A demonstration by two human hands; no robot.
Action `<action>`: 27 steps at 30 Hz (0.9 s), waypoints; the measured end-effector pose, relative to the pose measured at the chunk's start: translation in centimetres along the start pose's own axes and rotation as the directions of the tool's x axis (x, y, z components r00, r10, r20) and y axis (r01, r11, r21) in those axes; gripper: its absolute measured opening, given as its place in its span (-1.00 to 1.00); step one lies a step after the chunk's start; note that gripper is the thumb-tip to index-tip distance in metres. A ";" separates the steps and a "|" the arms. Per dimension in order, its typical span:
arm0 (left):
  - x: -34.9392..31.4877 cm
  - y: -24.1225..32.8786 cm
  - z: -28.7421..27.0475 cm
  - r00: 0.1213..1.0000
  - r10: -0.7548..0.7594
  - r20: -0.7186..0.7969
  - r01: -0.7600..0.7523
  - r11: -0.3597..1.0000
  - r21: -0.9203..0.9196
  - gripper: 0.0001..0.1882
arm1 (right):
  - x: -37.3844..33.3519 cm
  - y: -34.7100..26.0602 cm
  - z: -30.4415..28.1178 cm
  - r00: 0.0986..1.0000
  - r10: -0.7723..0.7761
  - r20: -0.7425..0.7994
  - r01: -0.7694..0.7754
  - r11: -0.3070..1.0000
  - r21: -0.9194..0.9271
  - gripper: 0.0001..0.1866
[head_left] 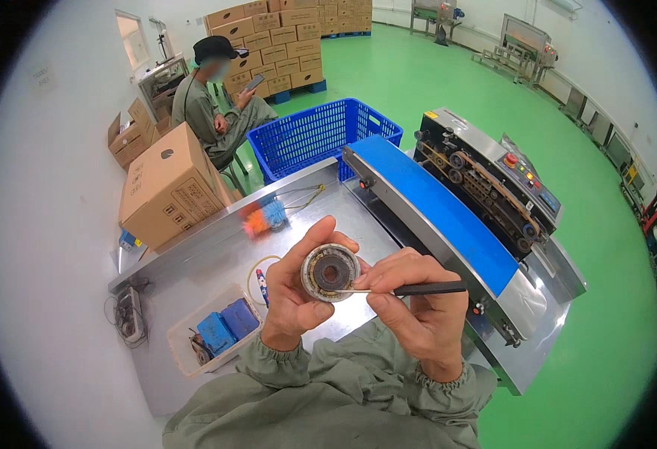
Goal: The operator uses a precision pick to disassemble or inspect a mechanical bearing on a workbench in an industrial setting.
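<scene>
My left hand [295, 288] grips a round metal wheel [330, 272] between thumb and fingers, holding it up over the steel table. The wheel has a pale worn rim, a dark disc and a hole in its middle. In my right hand [422, 314] is a slim metal tool with a black handle [431, 287], pinched between thumb and fingers. Its thin metal shaft lies across the lower edge of the wheel's face. Whether the tip touches anything inside the wheel, I cannot tell.
Right of my hands stands a band sealing machine [485, 179] with a blue conveyor belt [433, 209]. A white tray [186, 367] with blue blocks sits at left. Beyond are a blue crate [321, 135], a cardboard box [167, 187] and a seated person [209, 112] holding a phone.
</scene>
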State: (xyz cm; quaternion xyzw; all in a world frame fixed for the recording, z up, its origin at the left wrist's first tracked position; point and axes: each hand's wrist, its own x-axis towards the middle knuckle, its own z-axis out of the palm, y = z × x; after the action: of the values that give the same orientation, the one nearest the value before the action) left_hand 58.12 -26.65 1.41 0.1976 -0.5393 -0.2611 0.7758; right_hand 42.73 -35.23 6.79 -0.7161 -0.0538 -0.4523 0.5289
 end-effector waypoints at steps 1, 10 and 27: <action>0.0 0.0 0.0 1.000 0.001 0.000 -0.001 1.000 0.000 -0.08 | 0.0 0.0 0.0 1.000 0.000 0.001 0.000 1.000 0.000 -0.84; -0.2 -0.1 -0.2 1.000 -0.008 -0.022 0.008 1.000 0.004 -0.07 | 0.1 0.0 0.0 0.999 -0.028 0.043 0.030 0.998 -0.048 -0.82; -0.6 -0.4 -1.0 0.997 0.003 -0.071 -0.002 1.000 0.018 -0.07 | 0.2 0.9 1.0 0.999 -0.033 0.036 0.035 0.998 -0.048 -0.83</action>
State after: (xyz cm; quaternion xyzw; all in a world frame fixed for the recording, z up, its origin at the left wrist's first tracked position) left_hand 58.76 -26.60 0.37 0.2130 -0.5139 -0.2480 0.7931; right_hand 43.90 -34.88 6.24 -0.7356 -0.0643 -0.4497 0.5025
